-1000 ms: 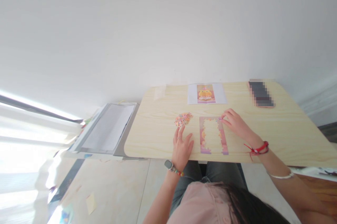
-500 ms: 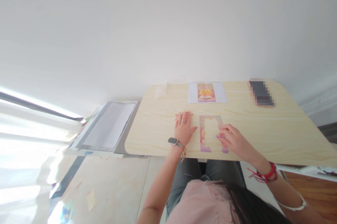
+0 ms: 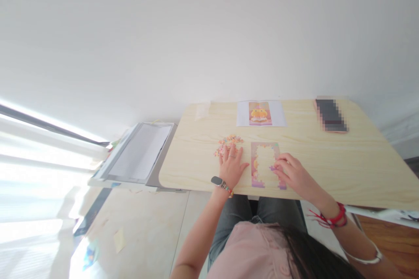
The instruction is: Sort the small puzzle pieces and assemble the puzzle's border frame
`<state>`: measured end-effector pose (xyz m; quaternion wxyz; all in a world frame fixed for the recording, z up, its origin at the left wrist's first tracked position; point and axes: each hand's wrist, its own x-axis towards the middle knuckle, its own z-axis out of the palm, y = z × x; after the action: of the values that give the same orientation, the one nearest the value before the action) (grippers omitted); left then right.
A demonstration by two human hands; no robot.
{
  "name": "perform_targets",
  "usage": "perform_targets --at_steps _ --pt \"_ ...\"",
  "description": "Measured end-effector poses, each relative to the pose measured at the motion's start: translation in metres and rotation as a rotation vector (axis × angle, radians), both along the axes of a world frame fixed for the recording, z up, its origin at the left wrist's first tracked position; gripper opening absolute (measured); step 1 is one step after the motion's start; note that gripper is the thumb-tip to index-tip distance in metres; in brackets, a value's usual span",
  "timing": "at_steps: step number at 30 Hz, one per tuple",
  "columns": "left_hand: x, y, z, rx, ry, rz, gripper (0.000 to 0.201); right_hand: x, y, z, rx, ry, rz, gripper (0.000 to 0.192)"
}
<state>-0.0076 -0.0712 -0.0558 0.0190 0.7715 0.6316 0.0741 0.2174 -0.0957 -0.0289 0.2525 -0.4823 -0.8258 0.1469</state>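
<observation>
At a pale wooden table, my puzzle frame has its border joined and its middle bare; my right hand pinches a small piece at its right edge, while my left hand lies flat and open by the loose pieces. A reference picture and a phone lie beyond, well clear of my hands.

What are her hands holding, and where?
Right hand pinches a small puzzle piece by its edge; left hand rests on loose pieces.
</observation>
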Motion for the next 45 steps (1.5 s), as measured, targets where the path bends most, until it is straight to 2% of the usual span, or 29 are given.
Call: perform_targets --at_steps 9,11,15,17,21,29,34,39,42,45 --pt "0.007 -0.014 -0.001 -0.034 0.026 -0.106 0.048 0.005 -0.001 -0.001 -0.017 0.021 -0.009 0.012" --pt "0.004 -0.015 0.002 -0.019 0.031 -0.066 0.05 0.004 -0.002 0.0 -0.014 0.022 -0.011 0.012" --pt "-0.007 -0.014 0.004 -0.001 0.049 0.144 0.055 0.005 -0.005 -0.001 -0.01 0.021 -0.014 0.012" --pt "-0.011 -0.014 0.003 -0.034 0.056 0.193 0.056 0.005 -0.006 -0.003 -0.009 0.022 -0.016 0.012" --pt "-0.013 -0.019 0.002 -0.075 0.064 0.185 0.06 0.005 -0.006 -0.005 -0.006 0.023 -0.017 0.012" --pt "-0.006 -0.025 0.001 -0.051 0.041 0.191 0.06 0.004 -0.006 -0.005 -0.022 0.02 -0.01 0.012" --pt "-0.001 -0.016 0.001 -0.004 0.036 0.2 0.056 0.003 -0.007 -0.003 -0.014 0.026 -0.022 0.012" --pt "0.004 0.0 0.013 0.011 -0.004 0.189 0.047 0.004 -0.008 -0.004 -0.017 0.024 -0.023 0.012" --pt "-0.002 0.002 0.018 0.015 -0.003 0.195 0.041 0.004 -0.009 -0.006 -0.027 0.026 -0.021 0.012" --pt "-0.017 -0.005 0.017 -0.002 0.006 0.261 0.039 0.004 -0.01 -0.008 -0.032 0.027 -0.014 0.012"
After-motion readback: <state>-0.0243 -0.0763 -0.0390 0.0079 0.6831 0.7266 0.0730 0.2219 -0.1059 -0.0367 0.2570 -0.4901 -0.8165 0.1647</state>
